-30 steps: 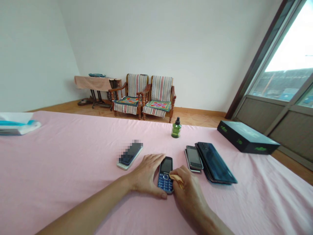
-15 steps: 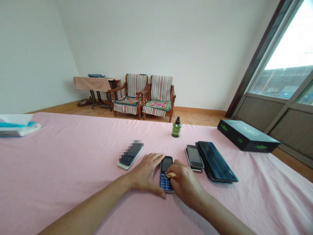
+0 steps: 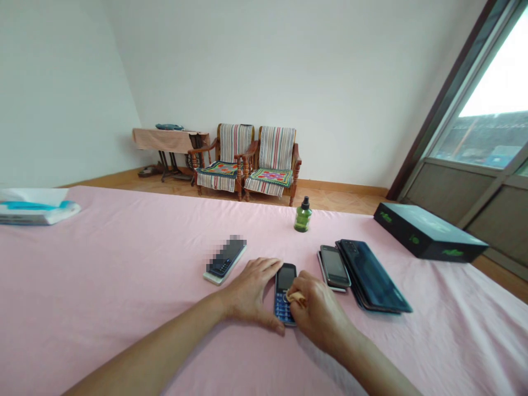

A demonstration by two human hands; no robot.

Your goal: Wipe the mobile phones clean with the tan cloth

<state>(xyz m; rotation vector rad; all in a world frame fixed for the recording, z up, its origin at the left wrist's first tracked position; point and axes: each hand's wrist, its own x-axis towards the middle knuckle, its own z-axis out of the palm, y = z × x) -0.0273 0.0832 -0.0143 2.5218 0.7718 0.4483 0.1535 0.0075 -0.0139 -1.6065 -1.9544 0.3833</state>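
Observation:
A blue keypad phone (image 3: 285,311) lies face up on the pink cloth-covered surface (image 3: 136,258). My left hand (image 3: 251,294) steadies it from the left, fingertips at its top corner and thumb by its lower end. Bunched in my closed right hand (image 3: 319,308) is a small yellowish cloth (image 3: 297,298), pressed on the phone just below the screen. To the left lies another phone (image 3: 226,258) on top of a white one, partly blurred out. On the right, a silver-edged phone (image 3: 334,265) rests on another, against a stack topped by a dark blue smartphone (image 3: 373,275).
A green spray bottle (image 3: 302,215) stands beyond the phones. A black box (image 3: 429,231) sits at the far right, and a white and blue packet (image 3: 37,209) at the far left. Two wooden chairs (image 3: 272,157) and a covered sewing table (image 3: 169,141) are past the far edge.
The whole view has shifted slightly, so everything sits a little further right. My right hand has moved barely, the cloth still on the phone's keys; my left hand keeps its place.

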